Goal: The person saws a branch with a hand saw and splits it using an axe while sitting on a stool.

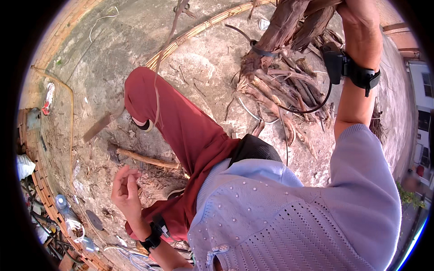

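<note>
My right hand (pixel 359 11), raised at the upper right, is closed around the top of a thick, gnarled piece of wood (pixel 282 27); the frame edge cuts off part of the grip. A dark strip (pixel 263 52) loops round this wood. Split sticks and branches (pixel 289 86) lie heaped beneath and beside it. My left hand (pixel 126 192) hovers over the chip-strewn ground at lower left, fingers loosely curled and apart, with nothing visible in it. Close by lies a wooden-handled tool (pixel 147 158) with a dark head, perhaps a hatchet. Farther off is a flat brown blade-like piece (pixel 97 128).
A thin branch (pixel 158 86) rises past my knee. A long bundle of canes (pixel 199 28) curves across the far ground. Bricks (pixel 45 198) line the left edge, with a plastic bottle (pixel 62 203) and litter beside them. A black cable (pixel 316 108) hangs from my right wrist device.
</note>
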`<action>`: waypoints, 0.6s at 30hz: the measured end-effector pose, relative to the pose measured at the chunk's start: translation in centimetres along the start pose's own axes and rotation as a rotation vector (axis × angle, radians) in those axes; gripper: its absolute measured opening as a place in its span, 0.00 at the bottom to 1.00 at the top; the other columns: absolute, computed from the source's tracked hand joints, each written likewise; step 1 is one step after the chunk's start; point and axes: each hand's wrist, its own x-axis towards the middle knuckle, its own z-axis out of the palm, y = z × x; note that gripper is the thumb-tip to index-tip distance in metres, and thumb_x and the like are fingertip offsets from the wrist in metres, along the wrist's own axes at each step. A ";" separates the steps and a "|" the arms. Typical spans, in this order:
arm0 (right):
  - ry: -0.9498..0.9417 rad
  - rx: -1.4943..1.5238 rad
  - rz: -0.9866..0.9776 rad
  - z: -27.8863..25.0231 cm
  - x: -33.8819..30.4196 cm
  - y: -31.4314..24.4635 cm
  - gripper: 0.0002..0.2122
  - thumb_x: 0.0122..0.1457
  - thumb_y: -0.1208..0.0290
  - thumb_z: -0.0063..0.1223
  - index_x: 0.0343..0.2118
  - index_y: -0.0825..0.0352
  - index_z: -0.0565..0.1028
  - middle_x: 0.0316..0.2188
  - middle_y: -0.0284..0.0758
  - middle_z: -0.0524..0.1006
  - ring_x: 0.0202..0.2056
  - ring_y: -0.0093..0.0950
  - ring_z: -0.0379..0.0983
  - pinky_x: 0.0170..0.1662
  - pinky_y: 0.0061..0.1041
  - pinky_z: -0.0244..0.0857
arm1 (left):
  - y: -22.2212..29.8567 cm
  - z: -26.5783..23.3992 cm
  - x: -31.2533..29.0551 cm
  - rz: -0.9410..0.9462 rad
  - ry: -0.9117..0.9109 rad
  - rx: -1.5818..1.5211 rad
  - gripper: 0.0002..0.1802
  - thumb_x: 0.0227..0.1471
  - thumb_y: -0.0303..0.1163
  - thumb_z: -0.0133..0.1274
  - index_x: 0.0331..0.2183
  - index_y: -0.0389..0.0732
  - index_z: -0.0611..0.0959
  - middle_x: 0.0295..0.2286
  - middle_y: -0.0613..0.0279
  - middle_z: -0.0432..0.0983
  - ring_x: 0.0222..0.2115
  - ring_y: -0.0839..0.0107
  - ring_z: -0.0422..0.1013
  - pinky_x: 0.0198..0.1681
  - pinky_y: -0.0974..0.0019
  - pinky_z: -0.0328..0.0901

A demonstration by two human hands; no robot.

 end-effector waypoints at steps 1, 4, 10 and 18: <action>0.093 -0.169 0.069 -2.2 -0.4 -0.1 0.10 0.50 0.70 0.51 0.31 0.73 0.74 0.25 0.37 0.76 0.27 0.23 0.73 0.30 0.21 0.69 | -0.8 -0.1 0.0 -0.052 0.049 0.004 0.10 0.52 0.22 0.43 0.38 0.31 0.72 0.29 0.59 0.73 0.28 0.74 0.70 0.34 0.73 0.66; 0.163 -0.979 0.256 -3.6 -2.1 1.7 0.13 0.48 0.69 0.54 0.36 0.69 0.73 0.26 0.39 0.76 0.27 0.27 0.74 0.31 0.19 0.69 | -4.9 -1.3 -0.5 -0.105 0.153 -0.009 0.11 0.52 0.26 0.44 0.38 0.33 0.73 0.28 0.59 0.72 0.28 0.74 0.69 0.35 0.72 0.66; -0.142 -1.412 0.207 -16.8 -11.3 24.3 0.15 0.44 0.74 0.46 0.37 0.66 0.63 0.24 0.51 0.72 0.30 0.50 0.68 0.33 0.44 0.61 | -9.3 -2.4 -3.7 -0.173 0.239 0.141 0.11 0.53 0.29 0.44 0.37 0.33 0.74 0.26 0.61 0.73 0.25 0.76 0.69 0.30 0.76 0.65; -0.136 -1.361 1.332 -20.0 -26.0 38.1 0.40 0.38 0.59 0.60 0.55 0.57 0.50 0.49 0.48 0.59 0.50 0.50 0.56 0.48 0.47 0.53 | -10.9 -2.9 -11.0 -0.490 0.533 0.165 0.12 0.53 0.29 0.44 0.37 0.33 0.74 0.27 0.57 0.73 0.25 0.72 0.71 0.28 0.75 0.68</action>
